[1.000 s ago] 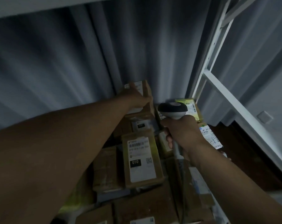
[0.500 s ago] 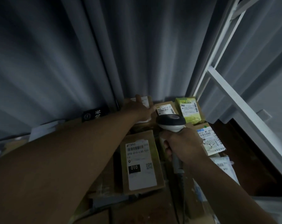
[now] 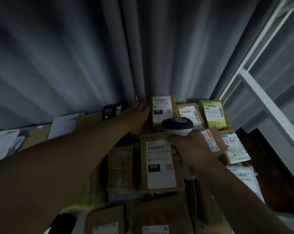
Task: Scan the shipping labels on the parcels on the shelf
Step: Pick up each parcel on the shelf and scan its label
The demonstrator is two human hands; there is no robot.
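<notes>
**K:** Head view: right hand [image 3: 191,147] wraps the scanner [image 3: 178,126] handle, fingers curled tight. Scanner head sits over the mid-row, nose pointing far, toward the "231" parcel [image 3: 162,112] at the back by the curtain [image 3: 92,56].

**M:** Left hand [image 3: 137,114]?

**K:** Rests against the left side of that "231" parcel. Can't tell how far its fingers curl or whether it grips; the far side is hidden. Label faces up, barcode near its far end.

**M:** So that's the likely target.

**K:** Probably. To scan well: left hand steadies the box flat, right hand tilts the nose down so the beam crosses the barcode only. The "010" parcel [image 3: 160,166] lies just near of it, partly under the scanner hand, and the white-label parcel [image 3: 190,115] sits right beside. Misread risk there.

**M:** Light?

**K:** Dim. Pulling the head back slightly may help the beam span the full code.
</notes>
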